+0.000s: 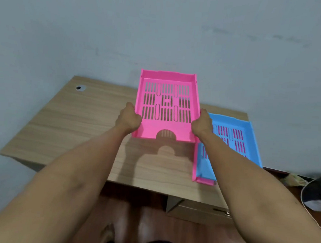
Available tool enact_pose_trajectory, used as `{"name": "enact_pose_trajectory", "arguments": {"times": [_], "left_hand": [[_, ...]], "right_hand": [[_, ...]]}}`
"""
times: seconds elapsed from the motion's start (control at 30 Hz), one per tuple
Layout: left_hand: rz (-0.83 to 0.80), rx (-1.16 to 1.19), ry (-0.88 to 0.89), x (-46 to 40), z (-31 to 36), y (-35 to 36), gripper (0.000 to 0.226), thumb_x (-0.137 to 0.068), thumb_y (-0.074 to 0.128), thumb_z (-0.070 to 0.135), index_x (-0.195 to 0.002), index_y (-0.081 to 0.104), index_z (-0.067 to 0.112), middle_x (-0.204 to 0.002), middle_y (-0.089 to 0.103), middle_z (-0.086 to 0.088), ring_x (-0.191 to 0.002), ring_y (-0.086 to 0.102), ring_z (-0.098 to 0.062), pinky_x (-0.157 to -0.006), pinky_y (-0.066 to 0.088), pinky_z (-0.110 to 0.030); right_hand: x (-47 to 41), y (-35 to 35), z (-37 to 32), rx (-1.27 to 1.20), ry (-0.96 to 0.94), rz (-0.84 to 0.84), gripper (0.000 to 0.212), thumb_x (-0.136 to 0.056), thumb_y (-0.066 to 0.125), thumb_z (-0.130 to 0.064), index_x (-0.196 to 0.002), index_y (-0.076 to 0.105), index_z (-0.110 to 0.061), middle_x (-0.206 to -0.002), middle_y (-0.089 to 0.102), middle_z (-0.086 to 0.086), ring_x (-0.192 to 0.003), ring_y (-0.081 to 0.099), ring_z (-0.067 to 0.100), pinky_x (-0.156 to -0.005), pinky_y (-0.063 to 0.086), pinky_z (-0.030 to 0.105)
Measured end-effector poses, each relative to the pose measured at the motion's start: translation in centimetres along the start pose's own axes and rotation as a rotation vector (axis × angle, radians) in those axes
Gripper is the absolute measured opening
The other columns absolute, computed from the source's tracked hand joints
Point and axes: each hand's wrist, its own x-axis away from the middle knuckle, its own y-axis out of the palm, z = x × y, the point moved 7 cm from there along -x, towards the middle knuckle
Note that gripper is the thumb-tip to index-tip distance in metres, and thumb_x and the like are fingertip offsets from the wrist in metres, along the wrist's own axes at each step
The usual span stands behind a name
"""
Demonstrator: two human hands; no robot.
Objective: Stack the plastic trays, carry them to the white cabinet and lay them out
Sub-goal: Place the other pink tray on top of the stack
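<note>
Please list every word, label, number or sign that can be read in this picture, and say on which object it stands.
None can be read. The pink tray held by the left hand and the right hand shows only slots; the blue tray and wooden desk bear no text.

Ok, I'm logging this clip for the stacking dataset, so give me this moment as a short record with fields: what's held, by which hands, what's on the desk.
held item: pink tray, lifted above the desk, its shadow on the wood
left hand: grips the tray's left side wall
right hand: grips the tray's right side wall
on desk: blue tray nested on another pink tray, at the right
surface: wooden desk
backdrop: grey wall
</note>
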Motion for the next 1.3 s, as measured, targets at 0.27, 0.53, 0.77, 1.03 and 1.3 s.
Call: {"name": "enact_pose_trajectory", "arguments": {"times": [0.27,0.53,0.77,1.03,1.3], "left_hand": [[-0.045,-0.005,0.048,6.7,9.0,10.1,0.019,-0.088,0.054,0.011,-0.104,0.045,0.007,-0.106,0.06,-0.016,-0.093,0.06,-0.036,-0.075,0.05,-0.044],[-0.134,-0.012,0.094,10.6,14.0,17.9,0.018,-0.086,0.055,0.013,-0.102,0.048,0.007,-0.11,0.064,-0.021,-0.1,0.062,-0.039,-0.079,0.05,-0.042],[-0.212,-0.041,0.087,11.4,14.4,21.6,0.015,-0.087,0.054,0.012,-0.099,0.045,0.01,-0.102,0.06,-0.014,-0.089,0.055,-0.033,-0.073,0.044,-0.039],[-0.254,-0.072,0.047,12.0,13.9,24.0,0.014,-0.091,0.051,0.009,-0.101,0.043,0.009,-0.101,0.056,-0.011,-0.093,0.057,-0.034,-0.075,0.049,-0.043],[-0.26,-0.058,0.027,12.1,13.7,24.2,0.015,-0.095,0.05,0.007,-0.104,0.038,0.007,-0.104,0.054,-0.012,-0.093,0.056,-0.031,-0.075,0.05,-0.044]], "right_hand": [[0.1,-11.9,10.8,0.027,0.05,0.035,0.04,-0.089,0.05,-0.001,-0.127,0.055,-0.014,-0.119,0.068,0.017,-0.104,0.065,0.037,-0.082,0.05,0.041],[1.5,-18.8,19.3,0.017,0.152,0.081,0.042,-0.091,0.053,-0.008,-0.132,0.055,-0.017,-0.121,0.067,0.018,-0.107,0.065,0.041,-0.093,0.054,0.046],[2.0,-19.1,23.5,0.031,0.207,0.069,0.039,-0.093,0.053,-0.006,-0.132,0.055,-0.014,-0.119,0.067,0.02,-0.105,0.066,0.041,-0.091,0.055,0.046],[1.9,-18.4,25.8,0.023,0.229,0.027,0.029,-0.098,0.055,-0.01,-0.126,0.053,-0.014,-0.103,0.064,0.011,-0.092,0.067,0.036,-0.081,0.058,0.045],[1.5,-18.0,25.8,-0.057,0.161,-0.035,0.017,-0.1,0.055,-0.015,-0.116,0.054,-0.021,-0.082,0.059,-0.007,-0.07,0.061,0.015,-0.055,0.044,0.022]]}}
